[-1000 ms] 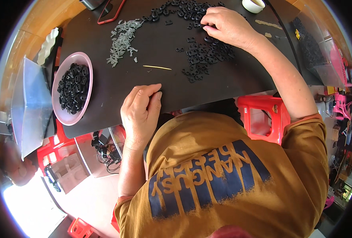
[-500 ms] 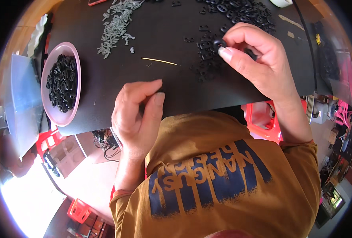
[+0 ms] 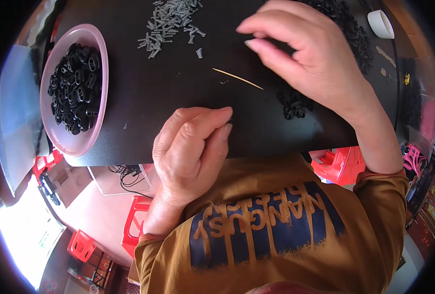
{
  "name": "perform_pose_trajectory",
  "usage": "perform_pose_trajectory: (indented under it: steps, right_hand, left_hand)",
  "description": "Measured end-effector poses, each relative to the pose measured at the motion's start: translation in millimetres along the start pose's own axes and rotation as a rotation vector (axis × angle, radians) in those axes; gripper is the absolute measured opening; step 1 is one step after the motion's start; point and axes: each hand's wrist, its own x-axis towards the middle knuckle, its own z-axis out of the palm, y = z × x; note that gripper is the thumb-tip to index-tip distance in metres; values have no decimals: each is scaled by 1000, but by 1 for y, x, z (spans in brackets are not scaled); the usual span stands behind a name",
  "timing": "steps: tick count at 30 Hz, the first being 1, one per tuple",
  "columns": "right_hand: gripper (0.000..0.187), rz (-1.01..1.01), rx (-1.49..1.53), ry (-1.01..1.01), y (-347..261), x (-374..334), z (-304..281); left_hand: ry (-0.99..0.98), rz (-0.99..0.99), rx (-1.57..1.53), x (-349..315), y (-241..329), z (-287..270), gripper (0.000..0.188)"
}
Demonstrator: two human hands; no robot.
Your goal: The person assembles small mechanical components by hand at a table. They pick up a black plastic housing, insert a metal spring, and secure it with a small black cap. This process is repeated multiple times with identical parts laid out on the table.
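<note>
My left hand (image 3: 193, 149) is closed over the near part of the table, its thumb bent toward the curled index finger. Whatever it pinches, if anything, is too dark and small to make out. To the right and farther away, my right hand (image 3: 310, 54) hangs over the table with thumb and index fingertips slightly apart; I see nothing between them. Left of its fingertips lies a pile of small metal springs (image 3: 171, 22), one loose spring (image 3: 199, 53) apart from it. Small black parts (image 3: 293, 105) lie below the right palm, and a larger black heap (image 3: 357, 41) is partly hidden behind that hand.
A pink oval bowl (image 3: 104, 73) of black two-holed plastic pieces (image 3: 75, 88) stands at the table's left. A thin wooden stick (image 3: 238, 78) lies mid-table. At the far right sits a white cup-like container (image 3: 380, 24). Red stools (image 3: 337, 166) show below the table edge.
My right hand has moved from the black parts toward the springs; the black oval piece it pinched no longer shows there. The view has shifted, and my left hand stays near the front edge.
</note>
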Motion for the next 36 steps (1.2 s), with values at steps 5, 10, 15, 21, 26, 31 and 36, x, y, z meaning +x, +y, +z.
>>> perform_pose_trajectory:
  steps: [5,10,15,21,26,31,36]
  right_hand:
    - [10,-87,15,-122,-2,26,26]
    - [8,-101,66,-181,-3,35,30]
    - [9,-221,72,-274,-4,41,22]
    - [11,-205,60,-246,-8,45,26]
    - [10,-130,149,-221,-4,42,32]
    - [9,345,581,-262,-22,39,13]
    - [15,655,1288,-337,-11,26,3]
  left_hand:
    - [-20,31,-32,-1,-5,0,28]
    - [-41,-24,-58,-2,-1,-5,24]
    - [-37,-15,-80,-3,-2,-4,23]
    - [-17,-4,-79,-4,-2,-4,24]
    - [-9,7,-105,-3,-4,-5,25]
    - [169,-353,-393,-7,-2,-8,28]
    - [181,-500,-660,18,-7,-15,17]
